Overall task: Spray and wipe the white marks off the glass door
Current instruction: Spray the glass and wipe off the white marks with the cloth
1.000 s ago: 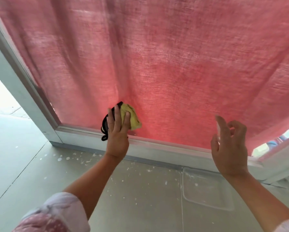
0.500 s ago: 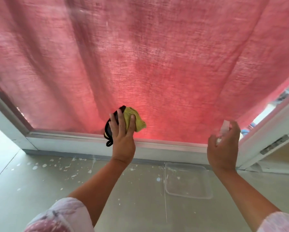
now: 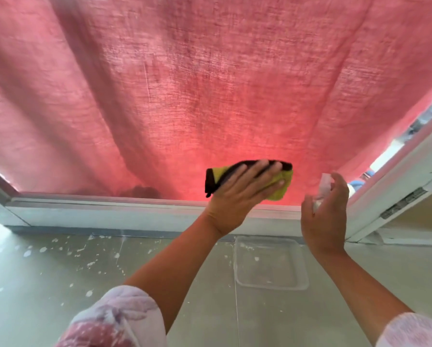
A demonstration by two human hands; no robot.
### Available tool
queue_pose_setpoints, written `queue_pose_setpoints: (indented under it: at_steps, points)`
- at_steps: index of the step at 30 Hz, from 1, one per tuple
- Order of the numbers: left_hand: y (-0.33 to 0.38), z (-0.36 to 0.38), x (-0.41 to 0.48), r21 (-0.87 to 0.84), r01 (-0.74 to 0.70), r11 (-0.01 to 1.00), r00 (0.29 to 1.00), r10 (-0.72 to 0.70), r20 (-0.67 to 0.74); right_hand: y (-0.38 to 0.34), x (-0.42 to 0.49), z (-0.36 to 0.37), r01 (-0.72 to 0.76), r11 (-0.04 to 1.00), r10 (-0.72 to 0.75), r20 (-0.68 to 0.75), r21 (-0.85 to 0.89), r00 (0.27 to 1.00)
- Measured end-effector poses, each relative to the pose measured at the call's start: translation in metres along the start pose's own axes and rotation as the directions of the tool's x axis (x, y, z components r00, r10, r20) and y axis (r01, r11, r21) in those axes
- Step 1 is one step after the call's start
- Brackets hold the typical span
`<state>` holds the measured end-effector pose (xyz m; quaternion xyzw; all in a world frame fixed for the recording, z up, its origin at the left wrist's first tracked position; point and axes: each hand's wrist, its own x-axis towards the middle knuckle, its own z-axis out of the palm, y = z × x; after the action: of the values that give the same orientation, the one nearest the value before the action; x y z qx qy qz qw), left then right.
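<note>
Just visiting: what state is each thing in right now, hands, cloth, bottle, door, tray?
glass door: thin white streak higher up.
cloth: folded, flat against the lower glass.
left hand: fingers straight, pressing the cloth.
spray bottle: held up close to the glass.
right hand: curled round the spray bottle.
clear tray: lying flat on the floor.

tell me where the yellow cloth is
In the head view, the yellow cloth sits low on the glass door, pressed under the left hand, above the bottom frame and left of the spray bottle.
</note>
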<state>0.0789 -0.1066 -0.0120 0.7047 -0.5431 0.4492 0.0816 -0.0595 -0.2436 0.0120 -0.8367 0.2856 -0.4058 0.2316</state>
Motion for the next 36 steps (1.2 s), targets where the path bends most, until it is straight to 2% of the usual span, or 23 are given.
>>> queue_pose_setpoints:
  at_steps: [4, 8, 11, 19, 26, 31, 36]
  points:
    - [-0.010, 0.005, -0.026, 0.056, -0.198, 0.979, 0.977, 0.192, 0.096, 0.002, -0.004, 0.001, 0.024, 0.999, -0.022, 0.036, -0.038, 0.999]
    - [-0.038, -0.001, -0.061, 0.108, -0.287, 0.952, 0.945, 0.264, 0.191, 0.000, -0.009, 0.007, 0.027, 0.999, -0.025, 0.074, -0.033, 0.997]
    - [-0.069, -0.012, -0.095, 0.148, -0.252, 0.956, 0.949, 0.215, 0.232, -0.005, -0.012, 0.015, 0.022, 1.000, -0.021, 0.061, -0.021, 0.998]
    - [-0.143, -0.053, -0.161, 0.260, -0.066, 0.963, 0.978, 0.011, 0.208, -0.024, -0.023, 0.028, 0.070, 0.997, -0.066, 0.114, -0.027, 0.991]
    - [-0.109, -0.030, -0.148, 0.248, 0.050, 0.967, 0.984, -0.090, 0.152, -0.026, -0.021, 0.030, 0.091, 0.995, -0.085, 0.127, -0.042, 0.988]
    - [-0.073, -0.014, -0.113, 0.176, -0.149, 0.973, 0.970, 0.109, 0.219, -0.033, -0.024, 0.035, 0.112, 0.993, -0.106, 0.151, -0.034, 0.983]
    - [-0.095, -0.017, -0.123, 0.212, -0.278, 0.937, 0.940, 0.220, 0.263, -0.036, -0.025, 0.035, 0.104, 0.994, -0.098, 0.164, -0.032, 0.982]
